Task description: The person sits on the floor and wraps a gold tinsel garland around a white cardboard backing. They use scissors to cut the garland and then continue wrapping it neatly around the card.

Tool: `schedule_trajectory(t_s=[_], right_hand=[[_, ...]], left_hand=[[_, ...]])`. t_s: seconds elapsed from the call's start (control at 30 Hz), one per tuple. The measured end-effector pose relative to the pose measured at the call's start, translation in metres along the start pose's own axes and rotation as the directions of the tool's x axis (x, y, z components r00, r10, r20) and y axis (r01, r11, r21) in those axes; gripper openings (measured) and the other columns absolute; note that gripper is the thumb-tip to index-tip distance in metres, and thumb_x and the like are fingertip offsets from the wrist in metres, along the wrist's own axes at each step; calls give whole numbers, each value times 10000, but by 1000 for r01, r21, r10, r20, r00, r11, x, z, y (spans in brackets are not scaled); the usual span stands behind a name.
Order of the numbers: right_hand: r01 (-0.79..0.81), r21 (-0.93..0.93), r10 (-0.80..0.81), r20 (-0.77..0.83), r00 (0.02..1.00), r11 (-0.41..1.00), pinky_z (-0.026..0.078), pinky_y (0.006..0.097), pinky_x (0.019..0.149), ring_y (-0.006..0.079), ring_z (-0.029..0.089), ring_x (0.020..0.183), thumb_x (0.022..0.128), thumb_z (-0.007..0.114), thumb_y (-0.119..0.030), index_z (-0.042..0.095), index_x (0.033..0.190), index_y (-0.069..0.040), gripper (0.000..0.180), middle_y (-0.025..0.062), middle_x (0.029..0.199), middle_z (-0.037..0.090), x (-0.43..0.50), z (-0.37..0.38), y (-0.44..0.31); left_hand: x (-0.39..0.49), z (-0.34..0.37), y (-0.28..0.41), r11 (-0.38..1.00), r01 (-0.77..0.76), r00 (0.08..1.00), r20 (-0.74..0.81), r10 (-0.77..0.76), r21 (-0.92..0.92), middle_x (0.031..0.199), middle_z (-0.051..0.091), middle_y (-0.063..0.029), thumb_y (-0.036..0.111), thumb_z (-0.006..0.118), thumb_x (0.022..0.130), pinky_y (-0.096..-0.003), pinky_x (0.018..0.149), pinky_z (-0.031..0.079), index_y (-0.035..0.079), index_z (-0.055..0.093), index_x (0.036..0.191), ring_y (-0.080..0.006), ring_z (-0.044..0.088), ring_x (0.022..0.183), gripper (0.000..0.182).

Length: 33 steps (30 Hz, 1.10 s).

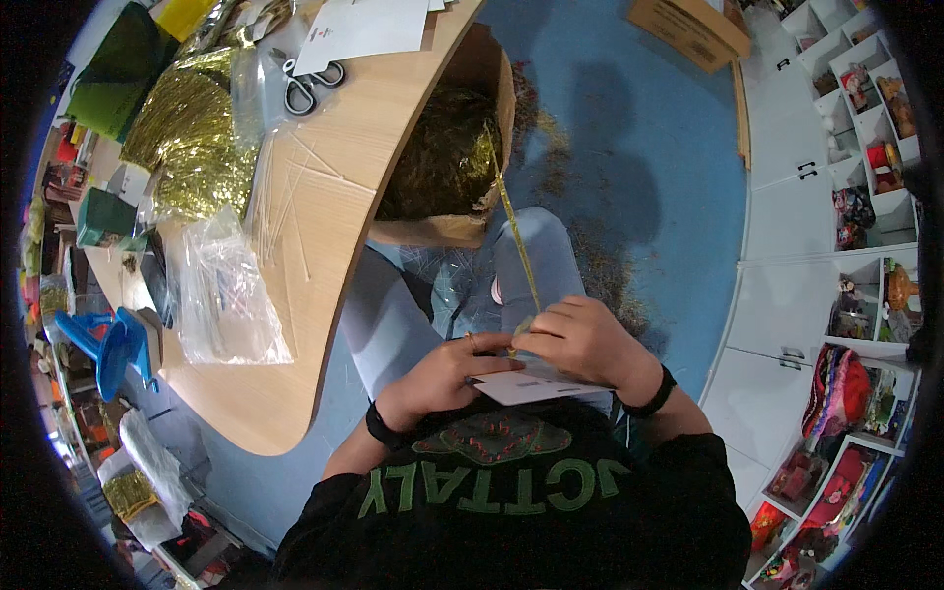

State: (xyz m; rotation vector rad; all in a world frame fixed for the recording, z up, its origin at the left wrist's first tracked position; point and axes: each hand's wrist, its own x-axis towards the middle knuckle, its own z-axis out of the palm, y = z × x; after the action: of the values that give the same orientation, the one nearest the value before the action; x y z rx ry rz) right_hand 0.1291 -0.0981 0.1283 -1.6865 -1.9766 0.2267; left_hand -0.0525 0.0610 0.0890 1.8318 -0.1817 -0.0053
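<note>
Over the lap, my left hand (450, 369) grips a white printed card (523, 387) at its left side. My right hand (582, 339) is just above and right of it, fingers pinched on a narrow gold tinsel strand (521, 247). The strand runs up from the fingers to the rim of an open cardboard box (442, 231), which holds dark and gold tinsel (442, 162). The fingertips of both hands nearly meet at the card's upper edge. Exactly how the strand lies against the card is hidden by the fingers.
The wooden table (324, 258) at left bears black-handled scissors (301, 88), gold tinsel in plastic (199, 140), thin white sticks (295, 177), a clear bag (228, 295) and a blue tape dispenser (118, 346). Tinsel scraps litter the blue floor. White cabinets (782, 214) stand at right.
</note>
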Motion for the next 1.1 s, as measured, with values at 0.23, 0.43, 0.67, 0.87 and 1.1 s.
schedule_trajectory(t_s=[0.23,0.43,0.67,0.87,1.1], right_hand=[[34,64,-36,38,999,997,457,331,624,199,584,709,778,651,-149,645,885,-104,116,20,764,538,-2,-3,-5],[39,187,-42,9,999,982,469,375,619,243,590,693,810,681,-150,633,872,-77,107,50,758,560,-9,-5,0],[-122,496,142,-3,990,860,461,402,651,303,600,748,798,707,-115,639,904,-89,129,90,818,611,-36,-42,-8],[-117,726,14,146,989,677,476,393,698,294,608,792,809,708,-83,623,897,-69,123,90,868,634,-17,-52,-15],[253,916,341,-355,870,310,432,329,561,189,506,567,853,663,-110,559,814,-84,114,60,695,523,-66,-102,0]], left_hand=[[-22,5,17,996,-82,995,-48,83,31,1148,643,-130,-96,606,669,-388,890,510,74,657,1154,-325,612,1059,517],[-17,5,24,997,-60,998,-1,60,53,1204,609,-130,-59,625,709,-364,870,502,93,693,1117,-288,612,1005,440],[6,-18,6,964,37,999,-10,-41,-263,1492,375,-121,123,735,780,-340,831,458,61,707,895,-222,525,1005,133],[53,-18,-19,978,-158,943,273,189,-134,1470,390,-190,137,712,798,-402,872,451,108,766,946,-307,541,1130,160],[39,-39,-66,999,24,966,255,-34,42,1393,451,-131,129,754,767,-396,943,429,129,722,1074,-304,434,1286,309]])
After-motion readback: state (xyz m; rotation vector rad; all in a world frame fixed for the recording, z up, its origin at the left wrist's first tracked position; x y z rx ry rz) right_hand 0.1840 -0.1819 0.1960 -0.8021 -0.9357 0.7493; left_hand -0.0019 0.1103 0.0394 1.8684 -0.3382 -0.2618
